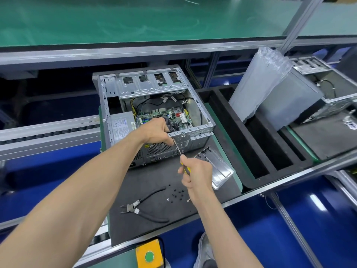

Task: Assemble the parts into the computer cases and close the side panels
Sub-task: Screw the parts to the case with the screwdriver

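Note:
An open silver computer case (154, 88) lies on a dark mat (154, 178), its motherboard (164, 115) and power supply (120, 126) showing. My right hand (197, 176) grips the yellow-and-black handle of a screwdriver (178, 149). The shaft slants up to the case's rear edge. There my left hand (157, 131) pinches at the screwdriver tip against the rear panel. A silver drive (218, 169) lies flat on the mat to the right of my right hand. Several small black screws (176, 194) are scattered on the mat.
Black-handled cutting pliers (146, 206) lie on the mat at the front left. A black foam tray (251, 144) with long slots sits to the right, holding a bagged grey unit (274, 95). Another open case (332, 93) stands at far right. A yellow box with a green button (148, 255) is below.

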